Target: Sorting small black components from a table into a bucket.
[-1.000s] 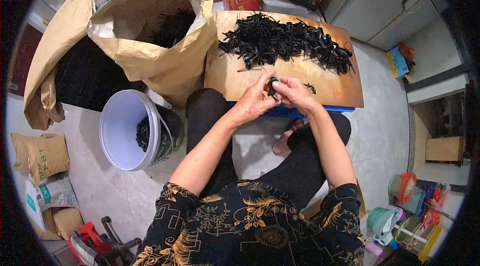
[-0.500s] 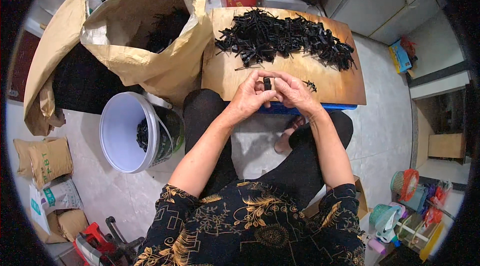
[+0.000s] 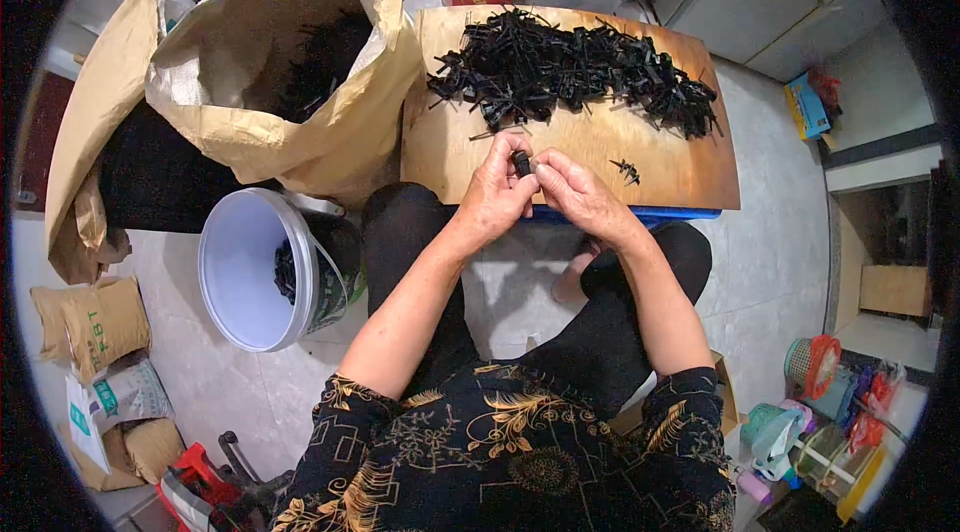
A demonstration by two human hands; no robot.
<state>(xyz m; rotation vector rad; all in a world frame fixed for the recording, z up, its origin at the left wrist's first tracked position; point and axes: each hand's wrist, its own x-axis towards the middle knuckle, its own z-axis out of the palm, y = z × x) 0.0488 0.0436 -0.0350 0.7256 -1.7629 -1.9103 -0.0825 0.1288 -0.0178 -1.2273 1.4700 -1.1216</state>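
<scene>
Compared with half a second ago, both hands have shifted slightly left, and the small cluster of black pieces (image 3: 627, 172) on the wooden board (image 3: 455, 157) now shows clear of the right hand (image 3: 582, 197). The left hand (image 3: 492, 192) pinches a small black plastic part (image 3: 521, 164) above the board's near edge, wrists angled inward, the right fingertips bunched against or just beside it; contact is unclear. Beyond lies a heap of black plastic parts (image 3: 560, 67), with an open paper sack (image 3: 300, 142) and a white-lined bucket (image 3: 232, 267) to the left.
</scene>
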